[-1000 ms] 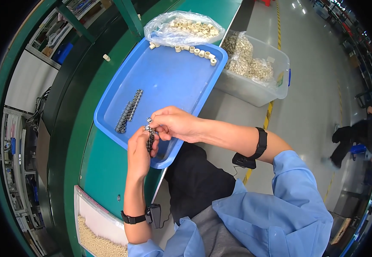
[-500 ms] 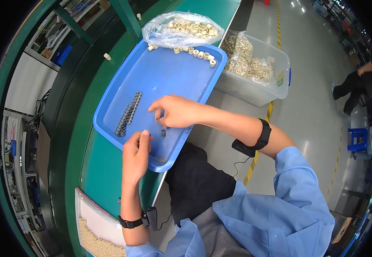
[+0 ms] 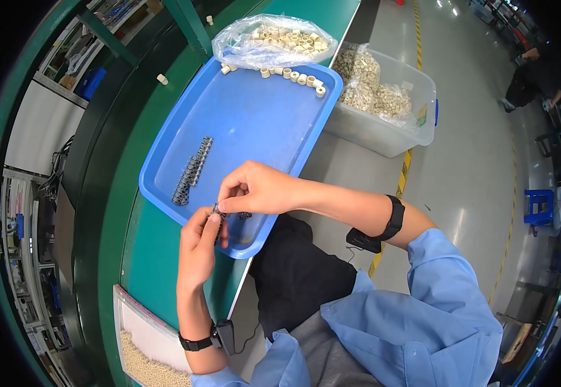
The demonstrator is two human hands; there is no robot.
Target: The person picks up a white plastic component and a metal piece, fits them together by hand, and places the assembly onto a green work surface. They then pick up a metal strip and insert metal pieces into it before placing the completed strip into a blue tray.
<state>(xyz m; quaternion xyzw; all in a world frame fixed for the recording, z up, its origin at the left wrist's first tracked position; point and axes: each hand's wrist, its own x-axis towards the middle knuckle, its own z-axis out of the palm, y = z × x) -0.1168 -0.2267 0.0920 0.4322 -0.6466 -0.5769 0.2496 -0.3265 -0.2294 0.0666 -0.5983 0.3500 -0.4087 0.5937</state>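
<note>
Over the near end of a blue tray (image 3: 258, 122), my two hands meet. My left hand (image 3: 196, 248) is closed around a small dark metallic part (image 3: 216, 209), whose upper end shows above the thumb. Thumb and fingers of my right hand (image 3: 261, 188) pinch at that same end; whether they hold a separate piece is hidden. Under the right hand, another small dark part (image 3: 244, 215) lies partly covered on the tray. Left of the hands, similar dark ribbed parts (image 3: 193, 171) lie lined up in two touching rows.
Cream-coloured short tubes (image 3: 302, 79) line the tray's far end, beside an open clear bag (image 3: 229, 48) of more. A translucent bin (image 3: 384, 143) with bagged pieces stands on the right. Near left is a white box (image 3: 148, 316) of tiny beige pieces. A person (image 3: 526, 80) is far right.
My right hand has come down and left to the part in my left hand, its fingers now pinching there. The person at far right has moved farther away.
</note>
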